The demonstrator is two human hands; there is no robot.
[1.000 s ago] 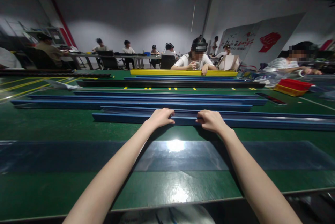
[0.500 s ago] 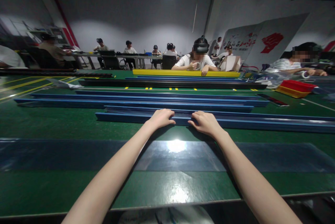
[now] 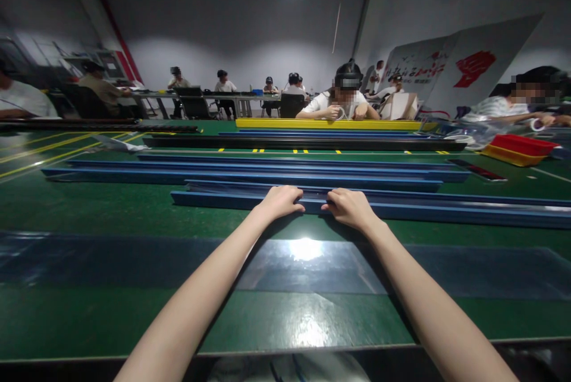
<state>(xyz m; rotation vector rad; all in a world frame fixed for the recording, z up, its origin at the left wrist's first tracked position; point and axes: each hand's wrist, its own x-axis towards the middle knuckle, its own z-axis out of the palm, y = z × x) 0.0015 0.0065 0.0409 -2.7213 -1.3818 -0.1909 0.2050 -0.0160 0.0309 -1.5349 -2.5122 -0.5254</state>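
Note:
A long blue rail (image 3: 446, 210) lies across the green table (image 3: 89, 209), nearest of several blue rails. My left hand (image 3: 282, 202) curls its fingers over the rail's near edge at the middle. My right hand (image 3: 348, 206) grips the same rail just to the right, a small gap between the two hands. Both arms reach forward over a sheet of clear film (image 3: 111, 260) lying flat on the table.
More blue rails (image 3: 250, 175) lie behind, then a black rail (image 3: 303, 144) and a yellow one (image 3: 325, 124). Red and yellow trays (image 3: 517, 149) sit at far right. People sit at the table's far side and at desks beyond.
My right hand has slid left along the rail, closer to the left hand. The view has shifted slightly.

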